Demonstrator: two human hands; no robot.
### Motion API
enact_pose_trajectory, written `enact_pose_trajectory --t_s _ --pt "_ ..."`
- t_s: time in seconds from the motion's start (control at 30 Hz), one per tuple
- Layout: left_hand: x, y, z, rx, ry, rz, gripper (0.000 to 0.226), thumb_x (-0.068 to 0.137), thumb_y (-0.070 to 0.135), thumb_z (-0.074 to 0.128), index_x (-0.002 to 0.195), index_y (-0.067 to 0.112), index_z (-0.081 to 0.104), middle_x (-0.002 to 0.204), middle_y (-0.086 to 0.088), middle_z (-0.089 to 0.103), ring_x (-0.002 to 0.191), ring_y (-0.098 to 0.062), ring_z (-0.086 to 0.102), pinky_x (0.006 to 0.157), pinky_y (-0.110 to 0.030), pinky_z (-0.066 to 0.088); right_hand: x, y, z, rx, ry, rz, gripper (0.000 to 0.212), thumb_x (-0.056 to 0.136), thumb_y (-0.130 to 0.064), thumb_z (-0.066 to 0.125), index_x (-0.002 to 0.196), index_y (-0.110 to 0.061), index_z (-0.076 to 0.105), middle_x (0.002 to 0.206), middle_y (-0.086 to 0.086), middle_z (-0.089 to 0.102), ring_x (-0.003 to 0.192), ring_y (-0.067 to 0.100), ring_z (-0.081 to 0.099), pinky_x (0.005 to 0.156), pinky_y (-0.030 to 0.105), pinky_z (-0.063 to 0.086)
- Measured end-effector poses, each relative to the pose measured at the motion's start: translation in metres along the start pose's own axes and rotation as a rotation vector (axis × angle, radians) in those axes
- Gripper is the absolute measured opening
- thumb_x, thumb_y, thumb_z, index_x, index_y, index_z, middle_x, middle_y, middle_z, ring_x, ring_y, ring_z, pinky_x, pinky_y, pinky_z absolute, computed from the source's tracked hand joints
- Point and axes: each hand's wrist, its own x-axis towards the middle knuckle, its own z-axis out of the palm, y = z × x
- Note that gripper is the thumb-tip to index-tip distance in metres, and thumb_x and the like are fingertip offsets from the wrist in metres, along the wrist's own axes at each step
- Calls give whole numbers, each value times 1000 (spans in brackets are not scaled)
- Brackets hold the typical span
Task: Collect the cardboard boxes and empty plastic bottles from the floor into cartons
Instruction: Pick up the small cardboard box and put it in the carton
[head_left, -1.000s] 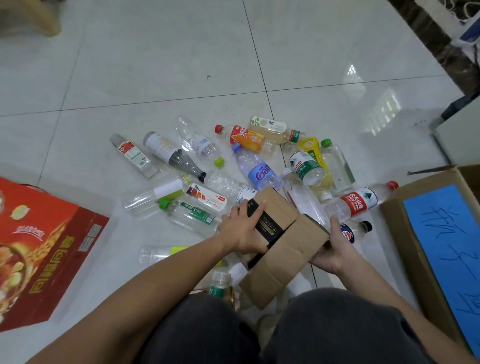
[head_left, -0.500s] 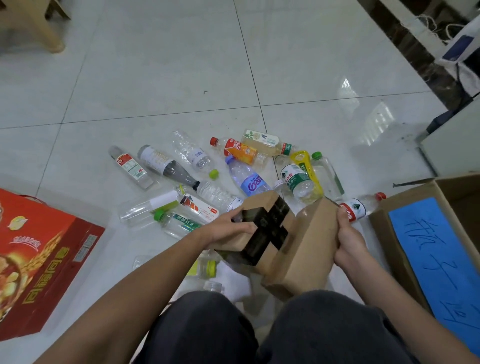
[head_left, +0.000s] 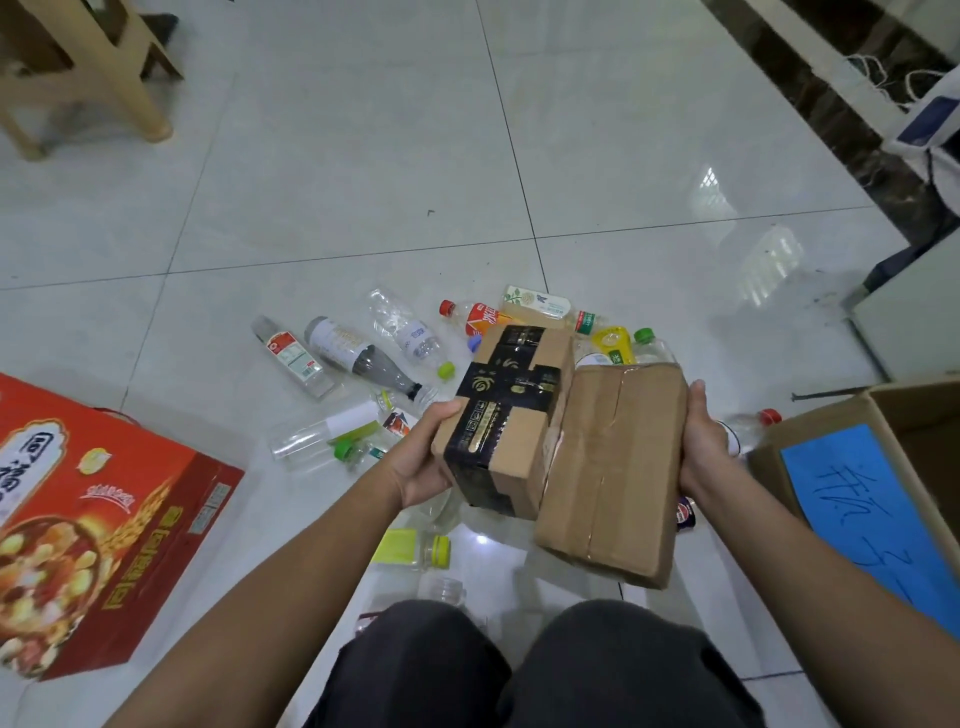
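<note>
Pressure matters: left hand (head_left: 418, 467) grips the taped box (head_left: 498, 415), right hand (head_left: 701, 447) the plain box (head_left: 613, 467). Squeeze inward, swinging to the right carton (head_left: 810, 423).

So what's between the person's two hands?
In the head view, two boxes pressed side by side: a black-taped cardboard box against the left hand, a plain brown box against the right hand.

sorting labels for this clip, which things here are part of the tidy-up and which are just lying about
Job in hand: black-taped box in the left hand; plain cardboard box in the right hand; scattered plastic bottles; open brown carton; red carton, probably.

Lying about: beige stool; grey cabinet; white device with cords.
</note>
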Motion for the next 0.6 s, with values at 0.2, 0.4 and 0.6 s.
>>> enact_pose_trajectory --t_s 0.2,0.4,0.6 --pt "-88 74 71 -107 99 -47 68 42 46 89 100 16 72 97 -9 72 83 -22 68 70 -32 55 -97 -82 -8 85 -78 40 64 87 -63 48 109 -5 63 96 9 69 83 26 66 73 36 54" --pt "-193 186 222 42 37 -161 71 37 46 92 99 16 76 106 -13 69 91 -26 65 83 -38 48 -244 -206 -83 222 -18 94 52 91 -58 47 94 -9 64 67 5 72 67 21 67 63 33 53" --pt "-306 240 379 188 -134 -307 77 33 40 94 101 11 75 102 -14 71 84 -25 69 73 -33 55 -418 -280 -204 275 222 79 64 87 -62 49 109 -3 64 82 8 67 80 27 63 78 35 52"
